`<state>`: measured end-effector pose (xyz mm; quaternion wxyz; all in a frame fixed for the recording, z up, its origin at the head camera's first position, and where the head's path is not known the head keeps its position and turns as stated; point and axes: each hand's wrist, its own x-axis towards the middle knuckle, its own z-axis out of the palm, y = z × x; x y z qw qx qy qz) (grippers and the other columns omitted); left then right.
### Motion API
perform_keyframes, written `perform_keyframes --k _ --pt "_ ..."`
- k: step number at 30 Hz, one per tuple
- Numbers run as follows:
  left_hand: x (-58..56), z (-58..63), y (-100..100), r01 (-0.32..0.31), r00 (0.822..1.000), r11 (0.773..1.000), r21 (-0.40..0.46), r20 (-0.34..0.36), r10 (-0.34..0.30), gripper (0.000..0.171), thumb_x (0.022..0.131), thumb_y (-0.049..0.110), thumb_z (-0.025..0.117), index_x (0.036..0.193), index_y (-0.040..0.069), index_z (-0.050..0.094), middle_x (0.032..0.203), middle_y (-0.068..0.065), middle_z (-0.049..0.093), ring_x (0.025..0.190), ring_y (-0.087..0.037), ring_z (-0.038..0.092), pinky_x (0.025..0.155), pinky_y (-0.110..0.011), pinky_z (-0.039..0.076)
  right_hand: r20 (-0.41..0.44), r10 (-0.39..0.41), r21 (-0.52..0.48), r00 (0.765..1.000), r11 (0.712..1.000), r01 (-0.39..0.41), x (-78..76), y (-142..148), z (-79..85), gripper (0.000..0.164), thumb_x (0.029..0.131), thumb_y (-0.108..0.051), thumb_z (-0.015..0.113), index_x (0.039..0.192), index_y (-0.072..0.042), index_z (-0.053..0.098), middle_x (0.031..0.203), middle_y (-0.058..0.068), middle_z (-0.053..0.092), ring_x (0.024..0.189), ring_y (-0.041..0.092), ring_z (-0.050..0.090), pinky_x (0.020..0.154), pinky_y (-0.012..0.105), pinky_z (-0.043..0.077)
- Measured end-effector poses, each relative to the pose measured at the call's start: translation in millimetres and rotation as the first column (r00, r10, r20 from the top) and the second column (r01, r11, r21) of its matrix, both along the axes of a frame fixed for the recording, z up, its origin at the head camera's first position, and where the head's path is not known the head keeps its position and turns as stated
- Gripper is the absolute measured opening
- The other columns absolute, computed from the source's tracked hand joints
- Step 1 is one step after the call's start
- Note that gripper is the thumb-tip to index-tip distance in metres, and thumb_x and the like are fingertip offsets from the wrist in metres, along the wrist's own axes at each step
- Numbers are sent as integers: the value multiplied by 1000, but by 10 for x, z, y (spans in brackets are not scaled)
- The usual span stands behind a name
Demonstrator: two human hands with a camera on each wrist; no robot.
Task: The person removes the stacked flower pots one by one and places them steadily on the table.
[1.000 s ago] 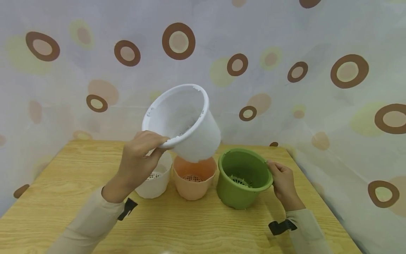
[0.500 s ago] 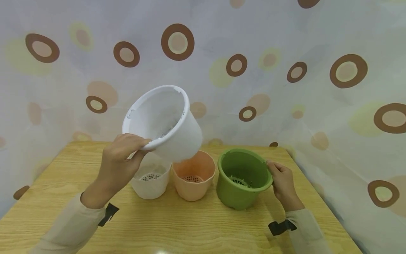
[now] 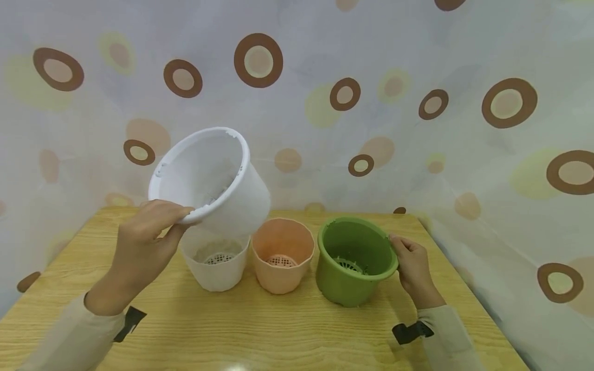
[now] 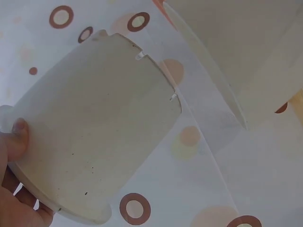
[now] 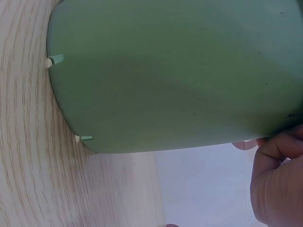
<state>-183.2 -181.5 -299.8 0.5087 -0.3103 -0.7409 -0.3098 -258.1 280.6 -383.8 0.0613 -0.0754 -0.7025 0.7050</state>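
Note:
My left hand pinches the rim of a large white flower pot, which is tilted in the air with its mouth toward me. In the left wrist view the thumb presses on the outside of the white flower pot just below its rim, the fingers at the other side. On the right, my right hand grips the rim of a green flower pot that stands on the table. The right wrist view shows the notched base of the green flower pot against the wood.
A smaller off-white pot stands under the raised one, partly covered by it. Beside it, an orange pot with a perforated bottom stands left of the green one. The wooden table meets a wall patterned with circles.
My left hand has carried the white flower pot to the left, from over the orange pot to over the off-white one. The right hand and the green flower pot have stayed in place.

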Motion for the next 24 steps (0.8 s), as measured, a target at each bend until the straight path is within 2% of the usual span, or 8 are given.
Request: perform_keyframes --k 4,8,13,15,20,24 --pt "24 -11 -112 -28 1000 1000 -12 -11 27 41 97 32 57 82 -1 74 75 -10 70 81 -11 60 85 -13 42 3 1 4 1000 1000 -1 -2 0 3 27 97 -29 56 104 -4 63 80 -3 65 67 4 64 62 17 53" --pt "53 -22 -230 -51 999 998 -20 -10 51 44 98 34 55 81 -2 73 74 -11 70 88 0 57 88 -13 41 7 9 11 1000 1000 -10 -8 0 1 33 97 -29 56 112 0 61 80 -3 66 66 5 64 61 17 53" --pt "97 -38 -384 -109 994 993 -44 -27 108 49 98 38 53 80 -3 73 73 -12 69 86 -2 57 89 -11 38 3 28 24 1000 999 -28 -9 -4 5 46 98 -30 55 123 8 53 83 -4 67 69 5 66 64 17 54" --pt "120 -44 -444 -129 991 991 -46 -28 128 50 98 39 53 79 -3 73 72 -13 69 85 -2 56 89 -11 37 -4 28 27 1000 999 -28 -9 -5 8 44 97 -31 56 121 7 55 82 -3 67 69 5 66 64 18 54" --pt "182 -60 -589 -155 988 987 -40 -21 154 52 99 39 52 78 -5 72 70 -14 68 93 13 50 90 -11 36 -20 20 16 1000 1000 -19 -12 2 3 31 96 -31 57 105 -2 63 80 -1 66 66 6 65 62 18 54" --pt "229 -79 -695 -178 984 983 -39 -19 178 54 98 41 52 76 -5 72 69 -11 68 98 18 47 91 -11 35 -17 16 13 1000 1000 -16 -3 8 -7 30 96 -31 57 103 -3 64 79 -1 66 65 6 64 61 18 54"
